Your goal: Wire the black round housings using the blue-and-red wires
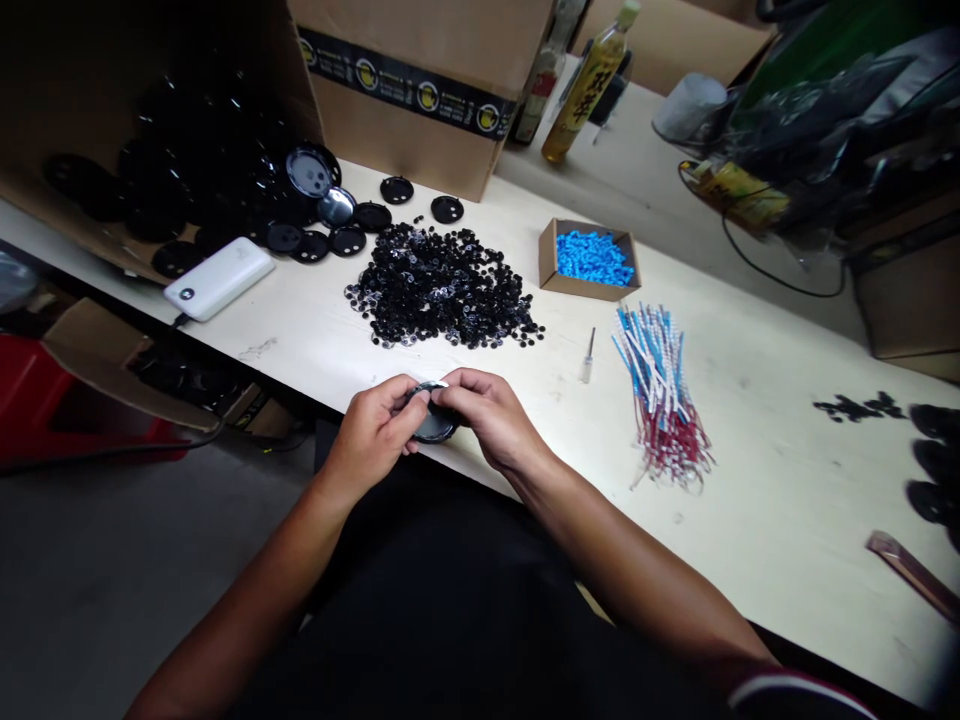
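A round black disc-shaped part (435, 426) is held between both hands at the table's front edge. My left hand (376, 428) grips its left side, thumb on top and fingers curled beneath. My right hand (487, 410) pinches its upper right rim, with thumb and forefinger close to my left thumb. Something small and pale shows at the fingertips, too small to make out. Just beyond the hands lies a pile of small black parts (450, 290). Right of the hands is a small tool with a thin dark shaft and a clear handle (587, 368).
A carton of black discs (311, 100) stands back left, near a white power bank (220, 279). Right of the pile are a small box of blue pieces (550, 262) and bundled wires (660, 380). Bottles (589, 90) stand behind; black parts (861, 406) lie far right.
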Available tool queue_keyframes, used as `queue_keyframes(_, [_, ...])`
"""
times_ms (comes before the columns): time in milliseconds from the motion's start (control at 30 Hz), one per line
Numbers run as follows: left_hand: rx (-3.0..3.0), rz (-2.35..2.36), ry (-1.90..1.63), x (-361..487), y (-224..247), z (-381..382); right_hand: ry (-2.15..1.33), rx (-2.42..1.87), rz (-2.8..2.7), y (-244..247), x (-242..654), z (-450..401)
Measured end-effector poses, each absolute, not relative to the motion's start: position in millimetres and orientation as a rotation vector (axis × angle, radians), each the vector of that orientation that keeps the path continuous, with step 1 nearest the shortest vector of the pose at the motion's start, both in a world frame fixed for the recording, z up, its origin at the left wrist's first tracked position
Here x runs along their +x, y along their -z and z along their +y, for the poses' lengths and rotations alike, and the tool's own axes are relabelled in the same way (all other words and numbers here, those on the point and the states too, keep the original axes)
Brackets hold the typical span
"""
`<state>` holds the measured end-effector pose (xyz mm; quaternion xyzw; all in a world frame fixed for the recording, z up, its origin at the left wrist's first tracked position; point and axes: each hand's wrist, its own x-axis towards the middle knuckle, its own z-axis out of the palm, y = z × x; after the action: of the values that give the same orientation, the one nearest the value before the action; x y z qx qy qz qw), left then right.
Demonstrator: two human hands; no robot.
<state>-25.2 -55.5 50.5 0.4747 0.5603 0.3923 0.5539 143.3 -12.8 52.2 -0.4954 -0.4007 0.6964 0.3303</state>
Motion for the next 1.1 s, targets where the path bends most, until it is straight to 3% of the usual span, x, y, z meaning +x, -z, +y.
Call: queue_keyframes(1100, [1.072, 1.314, -0.967, -28.1, -45.8, -55.4, -1.999, -1.245, -0.986, -56.3, 152.1, -10.3])
